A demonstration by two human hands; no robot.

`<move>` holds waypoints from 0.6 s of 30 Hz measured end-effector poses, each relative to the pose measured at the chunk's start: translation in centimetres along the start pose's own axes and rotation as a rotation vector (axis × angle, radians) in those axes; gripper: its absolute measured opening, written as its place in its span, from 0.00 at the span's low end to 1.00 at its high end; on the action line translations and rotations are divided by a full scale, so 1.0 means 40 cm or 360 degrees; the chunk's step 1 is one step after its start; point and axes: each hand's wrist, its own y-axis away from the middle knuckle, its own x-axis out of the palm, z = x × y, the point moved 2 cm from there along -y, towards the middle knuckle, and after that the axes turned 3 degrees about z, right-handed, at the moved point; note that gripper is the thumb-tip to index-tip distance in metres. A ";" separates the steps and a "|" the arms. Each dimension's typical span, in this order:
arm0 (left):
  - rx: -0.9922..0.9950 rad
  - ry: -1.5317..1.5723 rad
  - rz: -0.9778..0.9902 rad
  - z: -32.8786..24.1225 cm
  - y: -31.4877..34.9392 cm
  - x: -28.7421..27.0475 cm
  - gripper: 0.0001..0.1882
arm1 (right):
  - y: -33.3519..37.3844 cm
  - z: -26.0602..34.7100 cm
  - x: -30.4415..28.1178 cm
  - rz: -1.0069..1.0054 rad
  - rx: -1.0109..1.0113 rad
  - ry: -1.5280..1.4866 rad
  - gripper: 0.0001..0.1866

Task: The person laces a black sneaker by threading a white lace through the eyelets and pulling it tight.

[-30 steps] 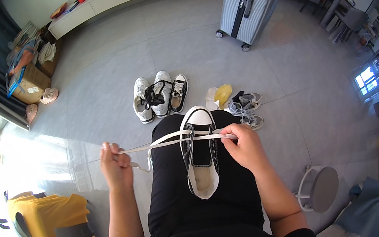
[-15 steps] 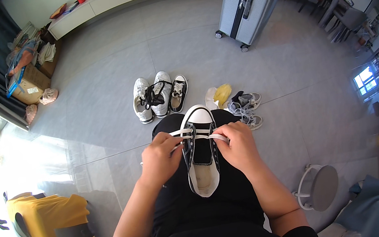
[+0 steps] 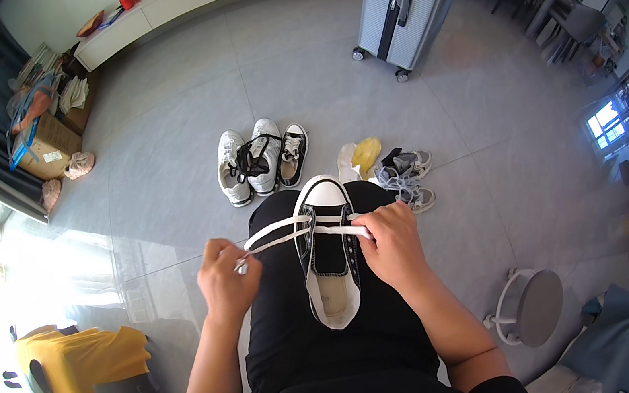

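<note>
A black canvas sneaker point(image 3: 335, 295) with a white toe cap lies across my lap, toe pointing away from me. White shoelace point(image 3: 279, 232) runs through its upper eyelets and stretches out to both sides. To the left of the shoe, my left hand point(image 3: 229, 274) is closed on the lace, drawn well away from the eyelets. My right hand point(image 3: 393, 243) pinches the lace close to the shoe's right side. The lower eyelets toward the ankle have no lace across them.
Ahead on the floor stand white sneakers point(image 3: 263, 151) and a matching black sneaker point(image 3: 293, 155). Right of them lie a yellow item point(image 3: 366, 156) and grey shoes point(image 3: 406, 170). A silver suitcase point(image 3: 416, 2) stands beyond. A round stool point(image 3: 540, 307) is at right, a yellow-covered piece point(image 3: 92, 392) at left.
My left hand has moved left away from the shoe, pulling a longer stretch of lace out. My right hand has stayed nearly in place at the shoe's right side.
</note>
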 end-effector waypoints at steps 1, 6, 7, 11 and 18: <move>-0.0053 -0.0051 0.0007 0.022 0.011 -0.011 0.03 | 0.001 -0.001 0.003 -0.0022 -0.0002 -0.0011 0.11; -0.0440 -0.0562 0.0392 0.130 0.050 -0.034 0.03 | -0.005 0.009 0.003 -0.0102 -0.0036 -0.0057 0.13; -0.0546 -0.0672 0.0518 0.138 0.049 -0.036 0.04 | -0.005 0.010 0.004 -0.0125 -0.0047 -0.0067 0.14; -0.0717 -0.0933 0.0817 0.130 0.038 -0.029 0.06 | -0.002 0.004 0.003 -0.0131 -0.0092 -0.0042 0.16; -0.0027 0.0306 0.0375 -0.057 -0.025 0.009 0.05 | 0.016 -0.025 -0.007 -0.0162 0.0230 -0.0217 0.24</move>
